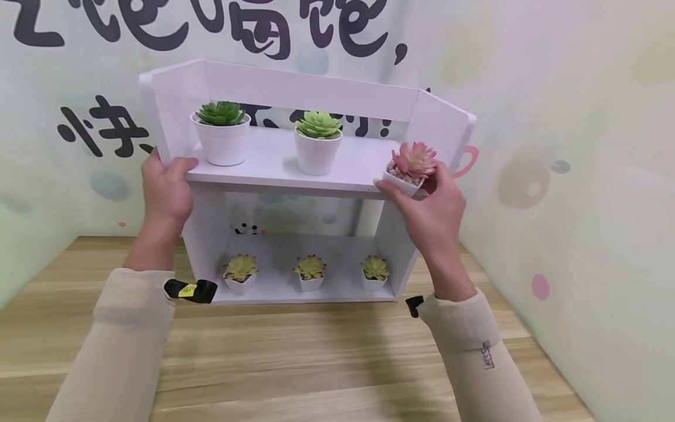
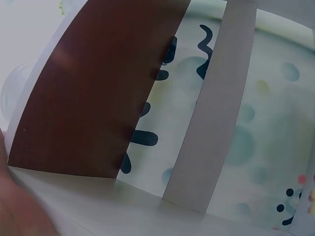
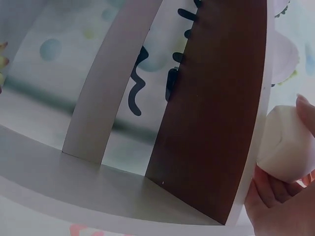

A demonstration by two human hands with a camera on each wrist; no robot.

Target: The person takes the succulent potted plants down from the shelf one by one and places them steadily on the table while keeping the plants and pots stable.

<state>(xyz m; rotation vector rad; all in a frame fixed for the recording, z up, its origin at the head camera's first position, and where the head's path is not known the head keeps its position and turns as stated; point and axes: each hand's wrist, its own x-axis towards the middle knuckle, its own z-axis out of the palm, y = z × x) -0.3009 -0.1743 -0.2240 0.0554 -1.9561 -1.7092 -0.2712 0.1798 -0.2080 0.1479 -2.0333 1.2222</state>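
Note:
My right hand (image 1: pixel 435 214) grips a small white pot with a pink succulent (image 1: pixel 413 161), thumb on one side and fingers on the other. The pot tilts at the right front edge of the upper board of a white two-tier shelf (image 1: pixel 311 82). In the right wrist view the white pot (image 3: pixel 285 142) shows beside the board's edge. My left hand (image 1: pixel 167 184) holds the shelf's left side at the upper board, thumb at the front edge. Near that thumb stands a white pot with a dark green succulent (image 1: pixel 221 132); a light green potted succulent (image 1: pixel 319 143) stands mid-board.
On the lower board stand three small potted succulents, at left (image 1: pixel 241 272), middle (image 1: pixel 310 271) and right (image 1: pixel 375 271). The shelf stands on a wood-grain table (image 1: pixel 295 363). A patterned wall (image 1: pixel 569 146) with dark lettering rises behind and to the right.

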